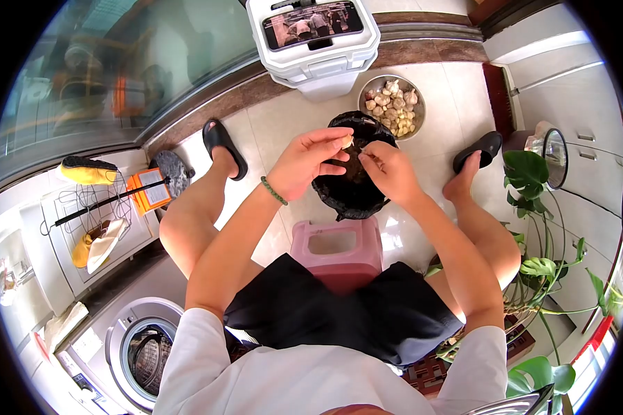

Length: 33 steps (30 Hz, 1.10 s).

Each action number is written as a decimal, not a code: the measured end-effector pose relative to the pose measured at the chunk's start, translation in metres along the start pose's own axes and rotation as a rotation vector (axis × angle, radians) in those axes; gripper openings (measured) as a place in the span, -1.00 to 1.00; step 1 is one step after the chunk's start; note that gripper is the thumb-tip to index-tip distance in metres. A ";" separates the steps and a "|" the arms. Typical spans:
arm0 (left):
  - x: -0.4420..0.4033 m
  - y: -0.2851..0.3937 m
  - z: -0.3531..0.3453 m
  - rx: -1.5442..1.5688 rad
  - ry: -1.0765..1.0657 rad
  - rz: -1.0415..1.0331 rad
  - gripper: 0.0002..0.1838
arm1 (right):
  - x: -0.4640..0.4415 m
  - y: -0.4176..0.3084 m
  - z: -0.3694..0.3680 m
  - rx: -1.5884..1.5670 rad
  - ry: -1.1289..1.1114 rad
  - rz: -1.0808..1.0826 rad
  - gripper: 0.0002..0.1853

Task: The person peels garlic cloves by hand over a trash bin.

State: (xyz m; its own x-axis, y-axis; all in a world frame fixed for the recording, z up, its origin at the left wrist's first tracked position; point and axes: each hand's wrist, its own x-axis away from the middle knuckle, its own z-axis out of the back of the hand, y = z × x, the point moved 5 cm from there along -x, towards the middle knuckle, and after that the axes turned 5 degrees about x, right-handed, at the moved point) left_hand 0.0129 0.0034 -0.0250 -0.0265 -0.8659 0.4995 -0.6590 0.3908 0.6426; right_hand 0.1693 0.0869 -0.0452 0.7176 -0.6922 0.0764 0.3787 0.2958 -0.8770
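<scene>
My left hand (309, 160) pinches a small pale garlic clove (347, 141) between thumb and fingertips, above a bin lined with a black bag (353, 200). Close on its right, my right hand (389, 171) has its fingers curled together over the same bin; whatever they hold is too small to make out. Dark scraps lie inside the bag. Just beyond the bin, a metal bowl (423, 119) on the floor holds several garlic bulbs and loose cloves (396, 104).
A pink stool (336, 266) stands between my knees. Ahead is a white container (325, 69) with a phone (311, 25) on top. Leafy plants (526, 173) and cabinets are at right; a washing machine (145, 353) and wire rack with shoes are at left.
</scene>
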 end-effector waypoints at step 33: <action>-0.010 -0.010 -0.004 -0.353 -0.004 -0.106 -0.73 | -0.001 -0.009 0.004 -0.551 0.028 -0.039 -0.97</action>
State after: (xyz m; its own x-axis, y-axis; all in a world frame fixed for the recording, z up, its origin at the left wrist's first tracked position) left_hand 0.0227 0.0096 -0.0346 0.0247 -0.9081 0.4180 -0.3582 0.3823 0.8518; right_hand 0.1676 0.0875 -0.0352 0.6905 -0.7153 0.1076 0.0376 -0.1130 -0.9929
